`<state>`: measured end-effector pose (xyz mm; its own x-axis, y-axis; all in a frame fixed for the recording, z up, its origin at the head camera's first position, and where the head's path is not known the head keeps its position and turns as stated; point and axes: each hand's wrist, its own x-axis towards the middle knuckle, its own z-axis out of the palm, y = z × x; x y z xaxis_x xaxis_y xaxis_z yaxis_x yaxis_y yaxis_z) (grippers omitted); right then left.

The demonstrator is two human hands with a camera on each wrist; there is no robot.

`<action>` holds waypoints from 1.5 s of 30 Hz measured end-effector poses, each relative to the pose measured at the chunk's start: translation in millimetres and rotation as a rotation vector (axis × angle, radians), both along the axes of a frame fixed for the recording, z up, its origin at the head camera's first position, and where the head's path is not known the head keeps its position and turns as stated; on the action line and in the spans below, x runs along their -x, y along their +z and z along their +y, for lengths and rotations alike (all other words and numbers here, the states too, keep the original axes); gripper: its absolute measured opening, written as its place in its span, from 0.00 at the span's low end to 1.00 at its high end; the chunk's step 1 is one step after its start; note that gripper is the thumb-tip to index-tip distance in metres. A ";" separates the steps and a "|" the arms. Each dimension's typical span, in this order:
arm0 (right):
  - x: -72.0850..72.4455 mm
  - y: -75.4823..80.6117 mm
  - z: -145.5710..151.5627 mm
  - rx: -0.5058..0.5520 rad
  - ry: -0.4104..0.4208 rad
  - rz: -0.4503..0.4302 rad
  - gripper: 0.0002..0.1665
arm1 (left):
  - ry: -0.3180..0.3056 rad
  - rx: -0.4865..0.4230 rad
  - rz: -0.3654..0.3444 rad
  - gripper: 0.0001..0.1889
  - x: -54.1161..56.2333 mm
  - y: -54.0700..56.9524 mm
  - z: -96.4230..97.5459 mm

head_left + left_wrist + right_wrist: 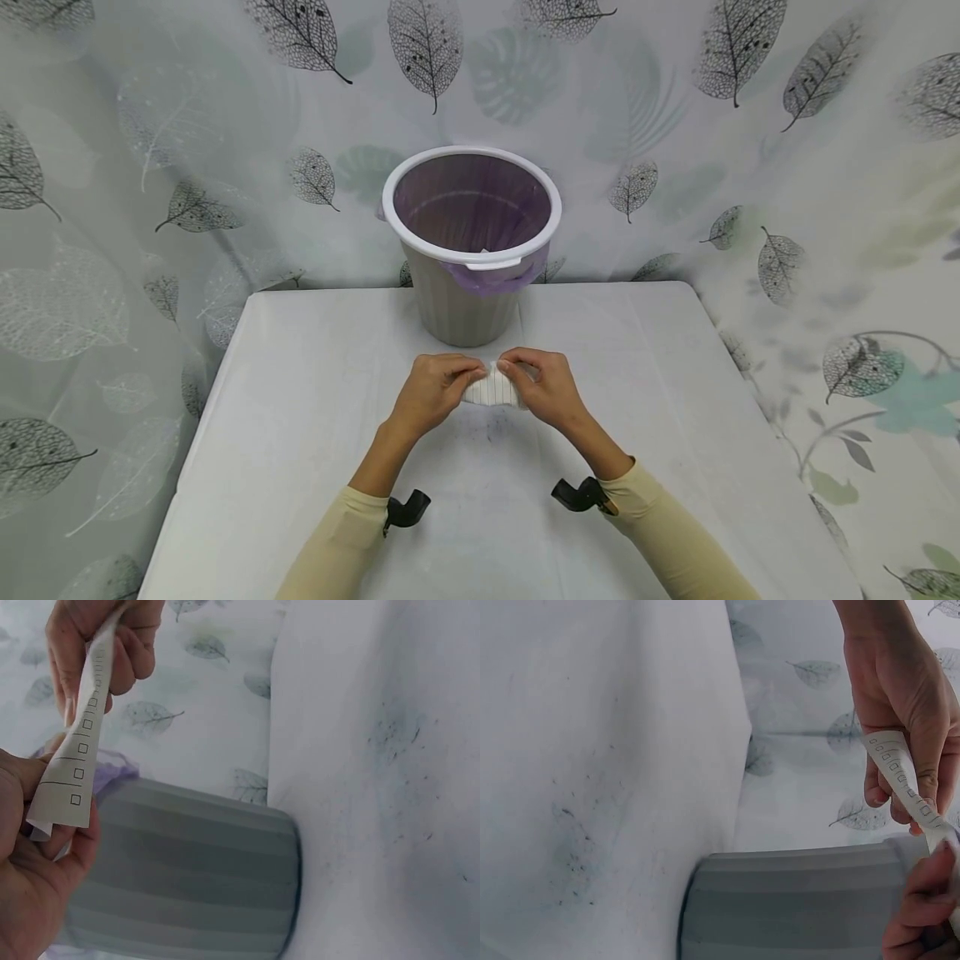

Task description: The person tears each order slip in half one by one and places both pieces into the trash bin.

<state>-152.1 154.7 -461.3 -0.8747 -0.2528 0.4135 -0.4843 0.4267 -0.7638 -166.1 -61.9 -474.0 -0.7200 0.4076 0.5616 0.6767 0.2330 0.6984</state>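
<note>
A small white paper strip [492, 390] with printed lines is pinched at both ends, above the table and in front of the bin. My left hand [427, 392] pinches its left end between thumb and fingers. At the other end, my right hand [550, 386] grips it the same way. In the left wrist view the strip [80, 754] shows a row of small printed squares and bends along its length. Similar squares line the paper [900, 772] in the right wrist view, where its far part is hidden by fingers.
A grey bin [465, 304] with a white rim and a purple liner [472, 196] stands at the table's back edge, just beyond the hands. Dark specks [391, 739] dot the white table cover [315, 375]. Leaf-patterned curtains [600, 108] hang around the table.
</note>
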 end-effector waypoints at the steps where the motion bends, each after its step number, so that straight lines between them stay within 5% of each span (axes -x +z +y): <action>1: 0.4 -0.3 -0.1 0.000 0.000 0.008 0.04 | -0.001 -0.005 0.001 0.04 0.2 -0.1 0.2; 12: 1.3 -1.3 -2.6 0.011 0.011 0.068 0.04 | 0.015 -0.017 0.005 0.04 0.3 -0.2 0.3; 45: 1.2 -0.9 -4.3 0.004 -0.041 0.074 0.04 | 0.053 -0.071 0.036 0.05 -1.0 -1.4 -2.9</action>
